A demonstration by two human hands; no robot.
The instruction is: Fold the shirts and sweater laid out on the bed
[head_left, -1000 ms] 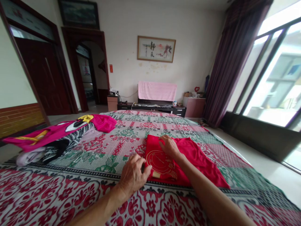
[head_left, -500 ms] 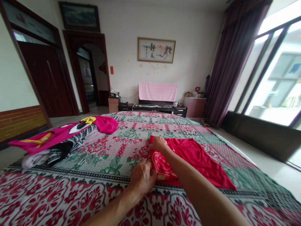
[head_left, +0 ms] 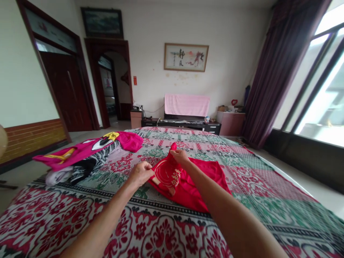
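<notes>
Your left hand is closed in a pinch on the near left edge of the red garment, fingers curled under and thumb on top. That edge is raised a little off the bed, so the gold round print on the cloth tilts up toward you. Just to the right and a bit farther out, your right hand is clamped on the far left corner of the same garment, and a small peak of red cloth stands up above your fingertips. The left end of the garment hangs stretched between your two hands. The rest lies flat on the flowered bedspread and spreads away to the right under your right forearm.

Across the room from the left, a pile of clothes sits on the bed's left side, well apart from your hands, with a bright pink piece on top and a black-and-white striped one under it. Behind it stand a dark wooden door and an arched doorway. On the far wall hangs a framed picture, with a pink towel draped below it over a low dark cabinet. To the right are a dark purple curtain and a big bright window.
</notes>
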